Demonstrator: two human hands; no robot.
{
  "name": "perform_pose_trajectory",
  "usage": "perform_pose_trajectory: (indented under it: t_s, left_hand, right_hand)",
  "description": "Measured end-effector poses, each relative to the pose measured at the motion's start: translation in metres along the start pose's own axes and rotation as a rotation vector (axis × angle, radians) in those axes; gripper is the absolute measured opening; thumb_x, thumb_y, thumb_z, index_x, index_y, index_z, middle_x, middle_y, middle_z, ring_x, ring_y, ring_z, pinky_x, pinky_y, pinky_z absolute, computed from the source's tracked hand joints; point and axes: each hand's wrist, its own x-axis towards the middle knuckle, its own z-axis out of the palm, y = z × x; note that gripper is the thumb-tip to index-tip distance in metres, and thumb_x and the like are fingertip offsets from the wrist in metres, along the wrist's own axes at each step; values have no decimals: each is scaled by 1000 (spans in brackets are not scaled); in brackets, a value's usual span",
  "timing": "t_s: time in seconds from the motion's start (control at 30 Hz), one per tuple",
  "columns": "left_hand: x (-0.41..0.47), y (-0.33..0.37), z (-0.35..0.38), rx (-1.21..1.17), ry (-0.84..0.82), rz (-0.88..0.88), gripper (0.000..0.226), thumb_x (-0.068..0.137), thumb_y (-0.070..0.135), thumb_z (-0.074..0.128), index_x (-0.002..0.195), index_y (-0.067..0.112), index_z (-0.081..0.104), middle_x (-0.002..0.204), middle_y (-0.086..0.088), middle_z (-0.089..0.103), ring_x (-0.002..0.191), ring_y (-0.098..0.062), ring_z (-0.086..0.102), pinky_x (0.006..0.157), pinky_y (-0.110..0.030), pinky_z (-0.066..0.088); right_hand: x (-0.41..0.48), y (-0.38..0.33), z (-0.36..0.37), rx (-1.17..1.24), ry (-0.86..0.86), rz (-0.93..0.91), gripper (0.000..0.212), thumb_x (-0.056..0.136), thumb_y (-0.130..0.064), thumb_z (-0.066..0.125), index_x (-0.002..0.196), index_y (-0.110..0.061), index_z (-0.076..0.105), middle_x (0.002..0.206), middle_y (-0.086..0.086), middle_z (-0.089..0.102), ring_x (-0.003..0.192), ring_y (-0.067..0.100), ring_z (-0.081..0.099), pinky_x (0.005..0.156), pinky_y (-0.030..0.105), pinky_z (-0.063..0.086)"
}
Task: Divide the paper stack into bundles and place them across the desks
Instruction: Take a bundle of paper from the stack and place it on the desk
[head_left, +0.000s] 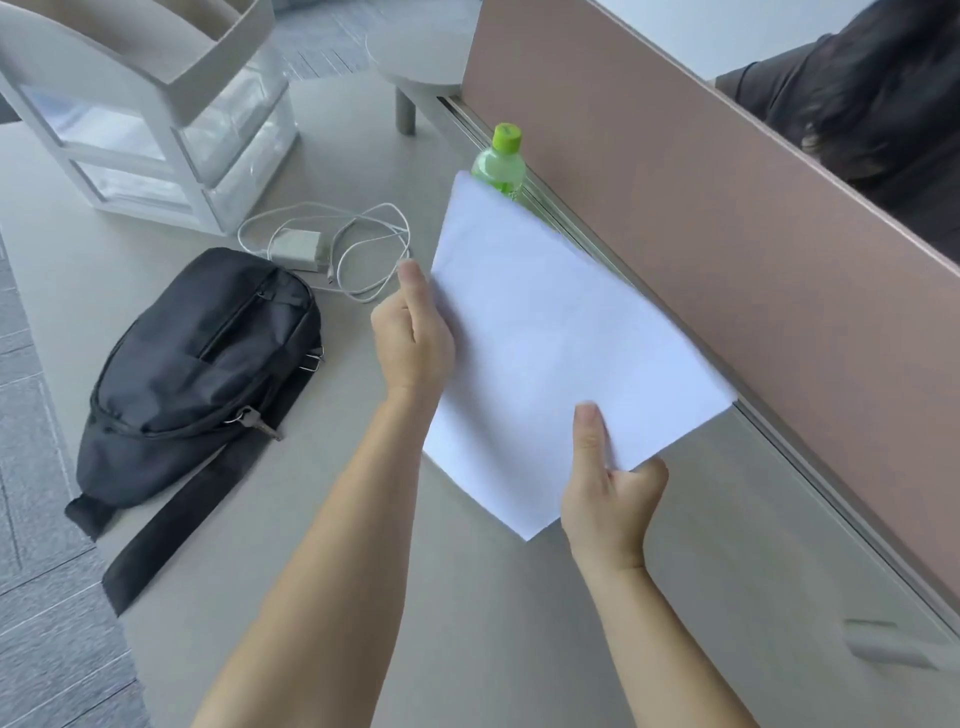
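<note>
Paper bundle (561, 332) pinched by left hand (415, 343), right hand (610, 499); far edge seemingly touching partition (727, 234), bag (208, 364) well left.

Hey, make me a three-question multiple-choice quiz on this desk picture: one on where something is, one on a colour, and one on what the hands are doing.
1. Where does the black fabric sling bag lie relative to the white paper bundle?
A) to its left, on the grey desk
B) on top of it
C) underneath it

2. What colour is the cap of the green plastic bottle?
A) red
B) lime green
C) blue

3. How is the white paper bundle held?
A) the left hand and the right hand both pinch it
B) by one hand only
C) it lies untouched

Answers:
1 A: the bag lies on the desk, left of the sheets.
2 B: the cap is bright lime.
3 A: each hand has its thumb on top at an edge of the bundle.
</note>
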Motion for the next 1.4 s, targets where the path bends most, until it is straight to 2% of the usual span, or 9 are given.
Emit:
perform_pose_trajectory:
  t_s: [0.07, 0.17, 0.23, 0.33, 0.43, 0.63, 0.8, 1.0, 1.4]
  left_hand:
    - [14, 6, 2, 164, -37, 64, 52, 103, 43, 24, 57, 21, 18, 52, 6, 25, 52, -16, 24, 54, -34, 20]
    - [38, 1, 13, 591, -172, 19, 64, 105, 49, 18, 59, 11, 39, 66, -7, 52, 68, -28, 49, 63, -35, 32]
    - [47, -19, 23, 813, -259, -4, 67, 104, 53, 15, 72, 10, 56, 86, -15, 63, 89, -33, 58, 71, -35, 35]
    - [54, -53, 36, 978, -319, -27, 71, 103, 54, 16, 93, 7, 69, 102, -18, 67, 100, -38, 61, 74, -36, 36]
    - [59, -77, 44, 1080, -355, -38, 69, 104, 52, 17, 97, 6, 68, 105, -17, 68, 100, -38, 62, 73, -35, 35]
    - [65, -102, 61, 1196, -372, -55, 67, 104, 52, 17, 104, 9, 68, 111, -16, 68, 104, -37, 63, 74, -36, 35]
    - [61, -102, 69, 1119, -342, -47, 56, 100, 59, 24, 110, 8, 47, 106, -22, 65, 101, -41, 62, 73, -40, 35]
    - [56, -105, 73, 1076, -418, 57, 25, 96, 27, 34, 86, 8, 48, 93, -19, 52, 96, -44, 58, 84, -42, 43]
    - [61, -98, 85, 1205, -441, 52, 43, 96, 29, 33, 101, -1, 63, 113, -19, 53, 110, -39, 48, 94, -43, 39]
  right_hand:
    - [13, -8, 5, 84, 7, 96, 56, 87, -35, 71, 62, 10, 51, 69, -4, 48, 57, 10, 41, 51, 18, 41]
    - [32, 2, 20, 152, -50, 376, 28, 89, -39, 71, 79, -14, 65, 77, -10, 64, 69, 11, 58, 70, 27, 50]
    - [41, 21, 29, 126, -44, 560, 27, 90, -41, 70, 82, -18, 57, 74, -10, 56, 69, 12, 53, 74, 30, 45]
    - [57, 49, 32, 88, -80, 760, 44, 87, -44, 68, 105, -5, 59, 81, 4, 58, 76, 18, 50, 82, 36, 51]
    - [74, 62, 20, 62, -130, 803, 39, 92, -29, 64, 117, 0, 61, 106, 21, 74, 91, 26, 71, 95, 46, 56]
    - [95, 66, 3, -60, -213, 847, 18, 94, -23, 63, 104, -9, 63, 119, 12, 66, 106, 24, 66, 93, 36, 52]
    - [101, 54, 1, 18, -222, 950, 10, 93, -23, 64, 95, -15, 59, 111, 9, 55, 103, 27, 61, 101, 44, 51]
    - [103, 53, 2, 182, -164, 999, 7, 93, -16, 59, 95, -12, 64, 97, 8, 67, 91, 25, 66, 97, 46, 53]
    - [105, 54, 12, 265, -163, 985, 12, 91, -16, 58, 98, -15, 68, 99, 5, 68, 95, 26, 62, 98, 48, 53]
